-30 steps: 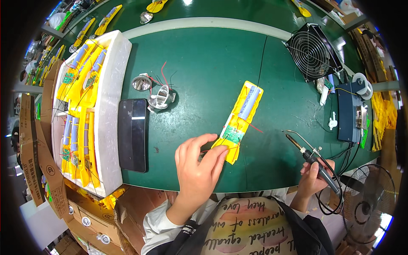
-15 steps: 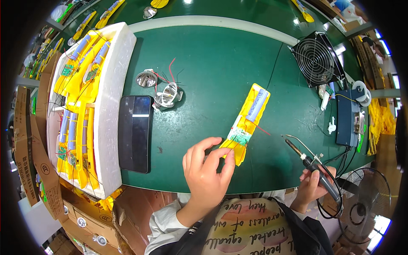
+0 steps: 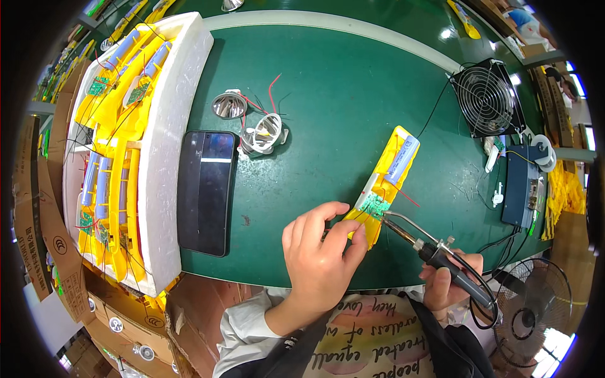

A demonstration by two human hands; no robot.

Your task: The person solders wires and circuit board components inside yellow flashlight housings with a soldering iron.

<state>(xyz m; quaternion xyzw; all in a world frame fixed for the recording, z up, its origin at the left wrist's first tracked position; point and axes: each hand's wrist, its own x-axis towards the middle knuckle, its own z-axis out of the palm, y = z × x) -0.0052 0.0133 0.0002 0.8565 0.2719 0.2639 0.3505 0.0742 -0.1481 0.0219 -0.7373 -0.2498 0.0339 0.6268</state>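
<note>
A yellow plastic housing (image 3: 372, 235) lies slantwise on the green bench, carrying a blue cylindrical battery (image 3: 402, 160) and a green circuit board (image 3: 377, 206). Over its near end, my left hand (image 3: 324, 246) is closed, thumb and forefinger pinching a thin black wire beside the board. My right hand (image 3: 444, 286) grips a black soldering iron (image 3: 441, 259) with a curved metal feed tube. The iron's tip reaches the board's right edge; whether it touches cannot be told. A loose red wire (image 3: 408, 196) sticks out right of the housing.
On the left, a white foam box (image 3: 179, 145) holds several yellow housings, next to a black phone (image 3: 205, 195). Two reflector lamp cups (image 3: 261, 133) with wires lie beyond the phone. A square black fan (image 3: 485, 101), blue soldering unit (image 3: 518, 183) and solder spool (image 3: 543, 153) stand right.
My right hand has brought the soldering iron left, its tip now at the circuit board. My left hand keeps its pinch by the housing. The whole view has shifted slightly.
</note>
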